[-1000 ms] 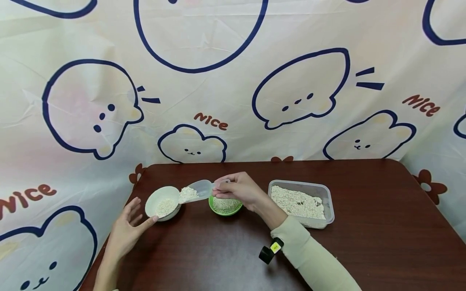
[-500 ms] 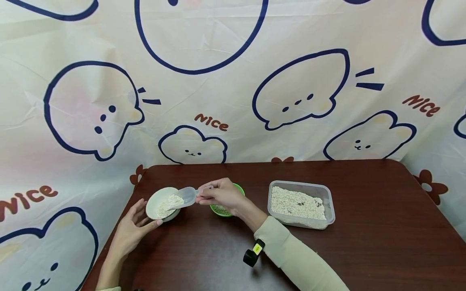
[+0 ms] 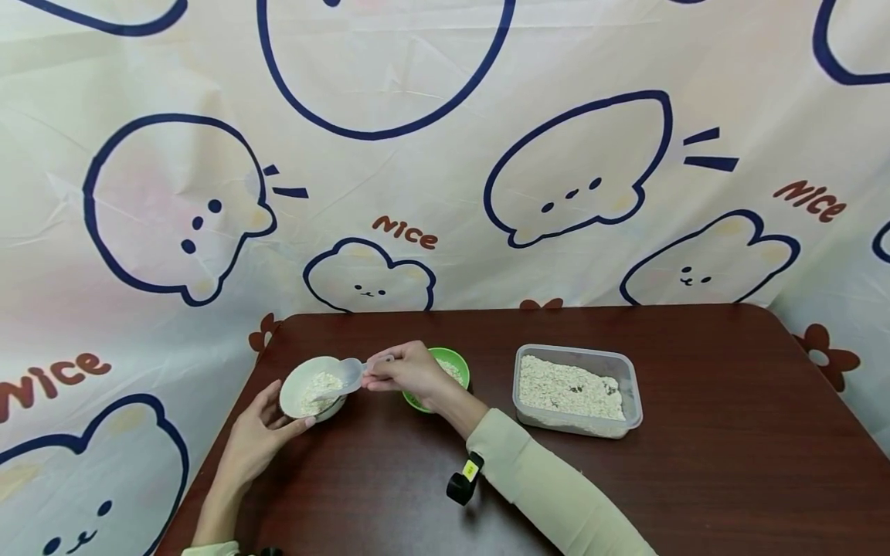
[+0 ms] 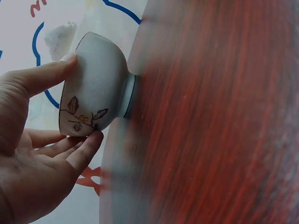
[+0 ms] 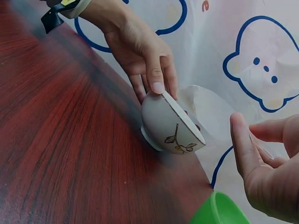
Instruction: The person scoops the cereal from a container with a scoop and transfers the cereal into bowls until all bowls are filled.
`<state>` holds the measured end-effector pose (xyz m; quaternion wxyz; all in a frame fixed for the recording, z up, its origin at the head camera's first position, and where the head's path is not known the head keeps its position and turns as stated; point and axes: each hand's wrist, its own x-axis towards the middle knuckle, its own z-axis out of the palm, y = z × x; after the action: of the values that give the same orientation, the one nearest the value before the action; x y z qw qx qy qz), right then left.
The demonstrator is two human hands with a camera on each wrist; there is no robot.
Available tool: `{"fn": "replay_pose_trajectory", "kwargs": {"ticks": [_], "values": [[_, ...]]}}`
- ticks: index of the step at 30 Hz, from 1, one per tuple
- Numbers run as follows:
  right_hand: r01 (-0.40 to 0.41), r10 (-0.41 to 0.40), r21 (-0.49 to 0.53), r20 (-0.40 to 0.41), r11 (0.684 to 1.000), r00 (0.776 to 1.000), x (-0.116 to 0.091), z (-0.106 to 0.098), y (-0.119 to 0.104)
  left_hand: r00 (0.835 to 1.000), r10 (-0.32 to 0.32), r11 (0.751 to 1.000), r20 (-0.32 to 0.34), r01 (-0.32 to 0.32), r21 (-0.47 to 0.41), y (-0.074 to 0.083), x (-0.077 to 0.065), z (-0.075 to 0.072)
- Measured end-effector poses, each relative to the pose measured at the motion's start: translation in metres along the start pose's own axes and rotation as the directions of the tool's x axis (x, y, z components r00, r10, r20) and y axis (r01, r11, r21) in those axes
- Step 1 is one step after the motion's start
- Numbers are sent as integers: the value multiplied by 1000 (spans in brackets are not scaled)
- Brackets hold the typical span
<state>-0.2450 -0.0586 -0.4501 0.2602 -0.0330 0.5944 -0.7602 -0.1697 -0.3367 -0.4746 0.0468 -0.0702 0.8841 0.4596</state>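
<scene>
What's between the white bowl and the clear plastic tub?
In the head view, a green bowl, partly hidden by the right hand holding a scoop, stands between the white bowl and the plastic tub.

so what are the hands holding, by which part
Right hand: translucent plastic scoop, by its handle. Left hand: white round ceramic bowl, by rim and side.

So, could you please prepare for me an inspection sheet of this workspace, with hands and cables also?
Surface: dark brown tabletop, wood-grained.
Job's things: white bowl holding pale flakes; clear scoop over its right side; green bowl, partly hidden by the right arm; clear tub of flakes at right.
Clutter: nothing seen.
Hands: left hand grips the white bowl; right hand pinches the scoop's handle.
Cables: nothing seen.
Surroundings: cartoon-printed cloth behind and beside the table.
</scene>
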Motion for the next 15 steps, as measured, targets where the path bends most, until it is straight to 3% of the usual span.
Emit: {"fn": "replay_pose_trajectory", "kwargs": {"ticks": [9, 15], "values": [[43, -51, -180, -41, 983, 998, 7, 11, -10, 1000, -8, 1000, -5, 8, 12, -5, 4, 0], [95, -125, -391, -50, 915, 991, 4, 19, -20, 1000, 25, 1000, -17, -25, -4, -3, 3, 2]]}}
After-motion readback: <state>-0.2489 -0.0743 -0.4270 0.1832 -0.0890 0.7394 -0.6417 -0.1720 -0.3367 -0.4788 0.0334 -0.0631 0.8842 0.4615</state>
